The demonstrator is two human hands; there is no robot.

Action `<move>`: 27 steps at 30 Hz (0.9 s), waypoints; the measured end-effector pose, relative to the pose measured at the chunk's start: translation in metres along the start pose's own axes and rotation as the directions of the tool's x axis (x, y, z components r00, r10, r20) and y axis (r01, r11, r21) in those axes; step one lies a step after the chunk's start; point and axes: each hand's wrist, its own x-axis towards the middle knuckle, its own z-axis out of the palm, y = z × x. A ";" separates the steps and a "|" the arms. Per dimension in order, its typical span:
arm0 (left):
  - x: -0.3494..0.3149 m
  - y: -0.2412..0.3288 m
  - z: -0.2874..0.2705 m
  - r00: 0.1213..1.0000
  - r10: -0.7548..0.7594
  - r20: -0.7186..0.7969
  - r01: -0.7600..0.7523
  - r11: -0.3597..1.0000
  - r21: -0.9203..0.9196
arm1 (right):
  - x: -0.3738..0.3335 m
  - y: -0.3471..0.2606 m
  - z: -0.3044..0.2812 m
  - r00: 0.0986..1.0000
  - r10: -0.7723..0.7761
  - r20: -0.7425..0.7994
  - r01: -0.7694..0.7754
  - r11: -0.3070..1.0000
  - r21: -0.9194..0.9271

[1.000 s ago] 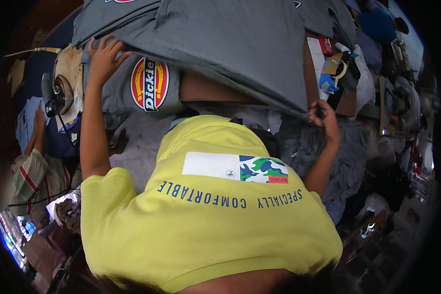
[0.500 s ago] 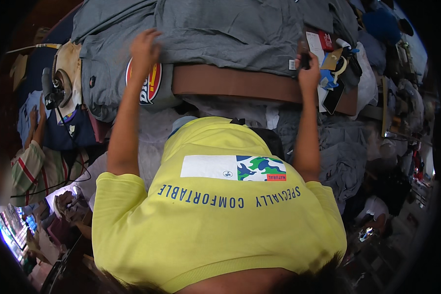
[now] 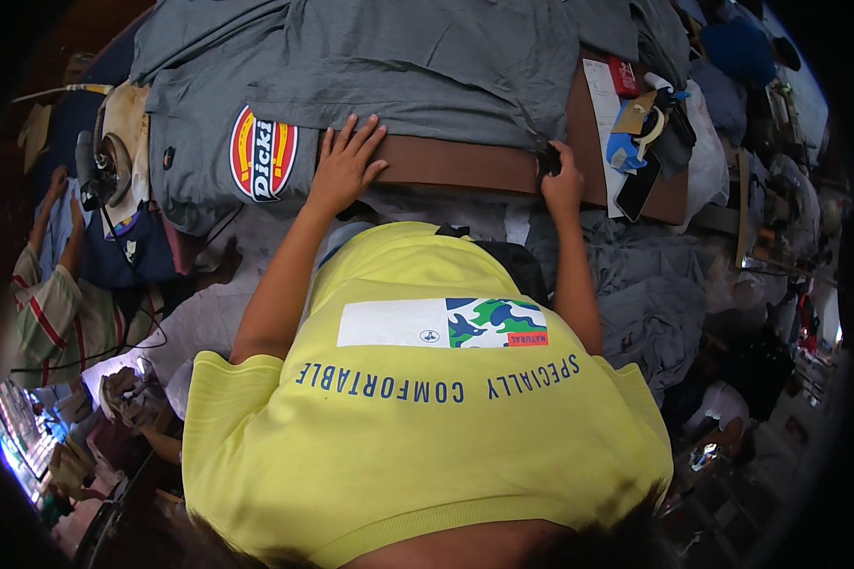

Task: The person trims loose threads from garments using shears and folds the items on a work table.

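I have the grey garment [image 3: 399,71] spread over the brown worktop [image 3: 465,167], its near edge lying a little back from the worktop's front edge, so a bare brown strip shows between the two hands. I see the left hand [image 3: 347,167] lying palm down at that near edge, fingers spread wide, nothing gripped. The right hand [image 3: 564,182] is at the garment's near right corner, its fingers curled around a small black tool [image 3: 547,159]; I cannot tell whether the tool's tip touches the cloth.

Just left of the left hand, I see a bright oval emblem [image 3: 263,154] in red, yellow and white on grey cloth that hangs over the front edge. Right of the garment I can make out a white paper [image 3: 603,95], a red packet [image 3: 622,76], a roll of tape [image 3: 652,133] and a dark phone [image 3: 638,188], with a white plastic bag [image 3: 708,142] beyond them. At far left stands an iron [image 3: 117,171]; past it, a co-worker's hands rest near pale blue cloth [image 3: 59,216].
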 end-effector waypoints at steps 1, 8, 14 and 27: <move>0.001 0.002 -0.001 1.000 -0.001 -0.014 0.001 1.000 0.003 | -0.002 0.004 0.001 0.999 -0.039 -0.022 0.039 0.999 0.021; 0.025 0.022 -0.009 0.986 -0.136 0.098 0.139 0.990 -0.025 | -0.001 0.027 0.000 0.999 0.039 -0.021 -0.023 0.869 0.495; 0.070 0.063 0.019 0.991 0.125 -0.055 -0.132 0.978 -0.163 | 0.036 -0.005 -0.017 0.975 0.126 -0.182 -0.021 0.870 0.493; 0.069 0.085 0.037 0.972 0.222 0.082 -0.220 0.975 -0.033 | 0.079 0.024 -0.015 0.941 0.336 -0.049 -0.165 0.576 0.800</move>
